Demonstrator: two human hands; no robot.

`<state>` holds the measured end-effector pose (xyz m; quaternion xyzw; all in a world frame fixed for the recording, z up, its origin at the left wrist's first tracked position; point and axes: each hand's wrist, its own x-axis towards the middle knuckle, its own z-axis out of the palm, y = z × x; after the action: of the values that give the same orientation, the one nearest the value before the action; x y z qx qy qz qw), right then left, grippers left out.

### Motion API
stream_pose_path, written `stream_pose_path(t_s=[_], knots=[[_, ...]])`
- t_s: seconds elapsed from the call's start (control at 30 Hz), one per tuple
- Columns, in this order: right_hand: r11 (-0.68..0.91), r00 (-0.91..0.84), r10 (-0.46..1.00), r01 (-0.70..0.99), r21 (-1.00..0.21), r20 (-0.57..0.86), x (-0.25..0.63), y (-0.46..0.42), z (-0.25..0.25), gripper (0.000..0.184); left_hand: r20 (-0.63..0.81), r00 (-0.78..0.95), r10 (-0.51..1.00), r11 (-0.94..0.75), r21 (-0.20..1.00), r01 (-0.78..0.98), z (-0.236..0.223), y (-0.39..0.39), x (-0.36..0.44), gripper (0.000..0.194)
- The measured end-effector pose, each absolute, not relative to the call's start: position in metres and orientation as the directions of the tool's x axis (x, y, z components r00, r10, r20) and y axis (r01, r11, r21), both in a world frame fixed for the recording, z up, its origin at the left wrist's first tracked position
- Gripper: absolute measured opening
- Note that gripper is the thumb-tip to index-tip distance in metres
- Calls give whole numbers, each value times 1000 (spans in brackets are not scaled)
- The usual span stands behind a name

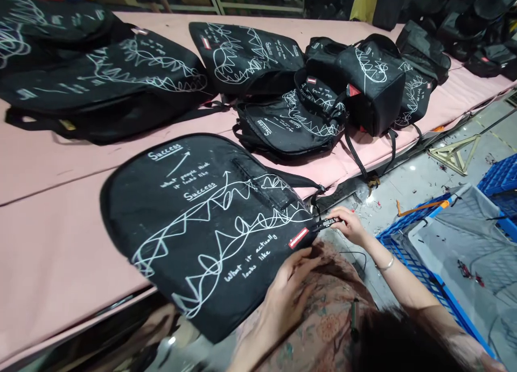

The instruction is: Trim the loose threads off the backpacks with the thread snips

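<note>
A black backpack point(202, 216) with white scribbled lines and lettering lies in front of me, its lower edge overhanging the pink table. My left hand point(288, 283) is closed on its near edge, just below the red label point(299, 238); part of the grip is hidden. Beyond the label, at the bag's right corner, my right hand point(350, 225) is closed around a small black tool that looks like thread snips point(326, 223). The tips of the snips are against the corner, near a black strap point(317, 206).
Several more printed black backpacks point(291, 121) lie along the pink table point(48, 243). A blue crate point(436, 286) with a grey liner stands on the floor at right, an orange strip point(424, 206) over its rim. Beyond it is a triangular frame point(455, 154) among scattered scraps.
</note>
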<state>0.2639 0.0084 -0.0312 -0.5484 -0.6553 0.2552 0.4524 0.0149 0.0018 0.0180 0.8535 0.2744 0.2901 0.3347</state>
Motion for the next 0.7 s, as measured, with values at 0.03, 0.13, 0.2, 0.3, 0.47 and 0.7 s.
stream_pose_path(t_s=[0.03, 0.13, 0.2, 0.3, 0.47, 0.7], knots=[[302, -37, 945, 476, -826, 324, 266, 12, -33, 19, 291, 701, 651, -617, 741, 264, 14, -1, 16, 34], [381, -131, 923, 433, -817, 361, 268, 24, -35, 20, 225, 747, 625, -562, 794, 231, 4, -7, 14, 26], [409, -173, 913, 419, -811, 371, 268, 31, -36, 20, 173, 751, 638, -520, 815, 255, -1, -9, 10, 22], [428, -222, 904, 432, -794, 366, 268, 40, -38, 21, 146, 736, 661, -500, 817, 287, -2, -10, 7, 19], [452, -263, 892, 463, -763, 369, 267, 48, -43, 21, 133, 723, 678, -488, 817, 307, 0, -8, 11, 19], [477, -281, 878, 439, -761, 388, 271, 50, -34, 20, 124, 716, 687, -458, 839, 294, 1, -7, 13, 18]])
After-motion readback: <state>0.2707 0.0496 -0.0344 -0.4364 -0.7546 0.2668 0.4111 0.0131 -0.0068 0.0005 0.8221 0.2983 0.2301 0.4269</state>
